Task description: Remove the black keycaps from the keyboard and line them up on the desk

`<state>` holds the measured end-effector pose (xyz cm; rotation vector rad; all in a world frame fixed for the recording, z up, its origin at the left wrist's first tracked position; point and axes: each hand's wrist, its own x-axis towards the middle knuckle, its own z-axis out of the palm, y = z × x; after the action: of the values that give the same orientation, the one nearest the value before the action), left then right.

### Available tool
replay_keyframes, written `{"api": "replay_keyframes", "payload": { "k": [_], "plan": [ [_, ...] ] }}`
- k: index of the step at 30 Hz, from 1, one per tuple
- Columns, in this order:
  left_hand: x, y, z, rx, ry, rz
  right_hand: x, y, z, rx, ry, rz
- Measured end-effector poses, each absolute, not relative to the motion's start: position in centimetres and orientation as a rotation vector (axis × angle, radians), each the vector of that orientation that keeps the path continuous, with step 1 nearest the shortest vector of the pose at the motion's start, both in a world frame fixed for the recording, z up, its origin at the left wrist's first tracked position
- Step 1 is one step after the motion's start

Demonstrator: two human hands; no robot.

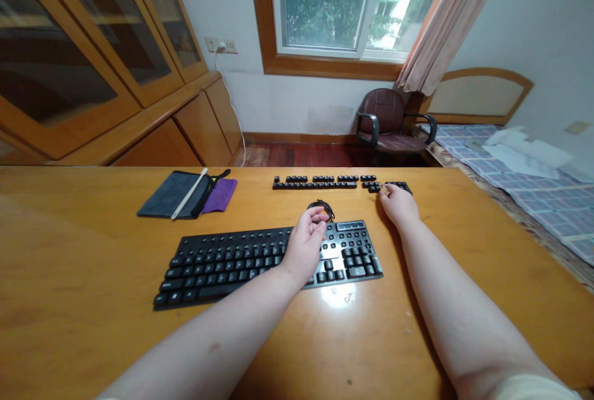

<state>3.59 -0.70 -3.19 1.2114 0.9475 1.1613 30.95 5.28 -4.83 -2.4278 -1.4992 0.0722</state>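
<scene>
A black keyboard (232, 264) lies at a slight angle on the table, with its upper rows and navigation area bare of keycaps. Over its right half hovers my left hand (305, 242), fingers loosely bent and apart, nothing visible in them; it hides some of the keys. My right hand (400, 205) reaches to the far right, its fingertips pinched at a small group of black keycaps (371, 186); the keycap between them is mostly hidden. More loose keycaps (315, 185) stand in two long rows behind the keyboard, and others (404, 187) sit just beyond my right hand.
A coiled black cable (328, 207) lies behind the keyboard. To the left are a dark grey pouch (162, 194), a pale thin stick (188, 195) on top of it and a purple cloth (221, 194). Past the wooden table (83, 264) stand a chair (383, 112) and a bed (524, 158).
</scene>
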Motion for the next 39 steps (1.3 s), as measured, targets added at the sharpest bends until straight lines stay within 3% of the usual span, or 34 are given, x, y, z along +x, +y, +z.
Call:
{"api": "replay_keyframes", "payload": {
  "k": [39],
  "plan": [
    [3.64,-0.55,-3.69,1.222,0.942,1.168,30.50,5.05,-5.02,-2.345,-1.604,0.075]
  ]
}}
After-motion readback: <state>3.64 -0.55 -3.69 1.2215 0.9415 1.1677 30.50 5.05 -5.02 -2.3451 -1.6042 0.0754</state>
